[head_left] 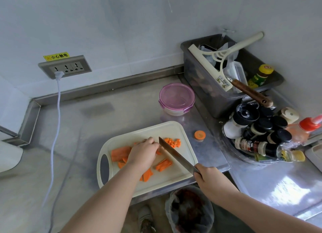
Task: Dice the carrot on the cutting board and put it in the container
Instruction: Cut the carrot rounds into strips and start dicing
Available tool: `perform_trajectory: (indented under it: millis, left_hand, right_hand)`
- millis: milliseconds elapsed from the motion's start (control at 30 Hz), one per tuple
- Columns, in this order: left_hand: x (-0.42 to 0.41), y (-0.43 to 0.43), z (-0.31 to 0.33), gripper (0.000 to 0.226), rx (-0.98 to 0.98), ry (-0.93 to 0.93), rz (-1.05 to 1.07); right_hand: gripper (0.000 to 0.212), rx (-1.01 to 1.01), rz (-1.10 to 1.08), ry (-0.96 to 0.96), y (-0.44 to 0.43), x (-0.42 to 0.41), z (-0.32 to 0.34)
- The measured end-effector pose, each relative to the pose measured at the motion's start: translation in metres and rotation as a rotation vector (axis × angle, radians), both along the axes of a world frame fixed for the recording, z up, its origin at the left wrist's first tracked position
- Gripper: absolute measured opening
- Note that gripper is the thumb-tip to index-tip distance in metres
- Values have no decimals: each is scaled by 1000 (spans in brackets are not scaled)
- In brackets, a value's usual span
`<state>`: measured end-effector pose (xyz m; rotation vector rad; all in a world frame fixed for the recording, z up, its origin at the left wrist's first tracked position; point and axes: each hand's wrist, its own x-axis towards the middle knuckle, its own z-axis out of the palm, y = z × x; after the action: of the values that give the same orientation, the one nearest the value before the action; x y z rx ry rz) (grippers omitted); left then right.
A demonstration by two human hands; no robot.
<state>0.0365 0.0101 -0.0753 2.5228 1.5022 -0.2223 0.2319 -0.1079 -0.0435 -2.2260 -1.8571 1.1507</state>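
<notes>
The cutting board (156,130) carries all the work, and the task is, in my judgement, less than half done. The container (174,111) stands beyond the board's far right corner with its purple lid (176,95) on, and I see no carrot inside. The left hand (143,154) lies over the middle of the board, fingers (152,143) curled down on a carrot piece (158,152) that is almost fully hidden under them. The right hand (207,177), at the board's near right corner, is wrapped around the handle of the knife (176,156), whose blade stands just beside the left hand. Uncut carrot slabs (121,152) wait on the left part of the board, carrot sticks (163,164) on its near right part. Only a small heap of dice (172,142) is ready, on the far right part. A round carrot end (199,135) lies off the board, to its right. The knife handle is covered; whether the edge touches the board I cannot tell.
</notes>
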Motion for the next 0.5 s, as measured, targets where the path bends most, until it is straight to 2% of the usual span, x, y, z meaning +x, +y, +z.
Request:
perform_trajectory:
  millis: [100,233,300,500]
  left_hand:
    - [-1,3,3,21,-60,7,1]
    - [0,-1,9,17,-278,-168,195]
    - [4,-8,10,16,-351,-165,207]
    - [12,-24,7,17,-215,-117,158]
  right_hand:
    - [32,-3,-7,-2,1,2,-1]
    - [28,8,-21,10,2,2,-3]
    - [22,6,-27,17,2,2,-5]
    - [33,-5,10,19,1,-2,0]
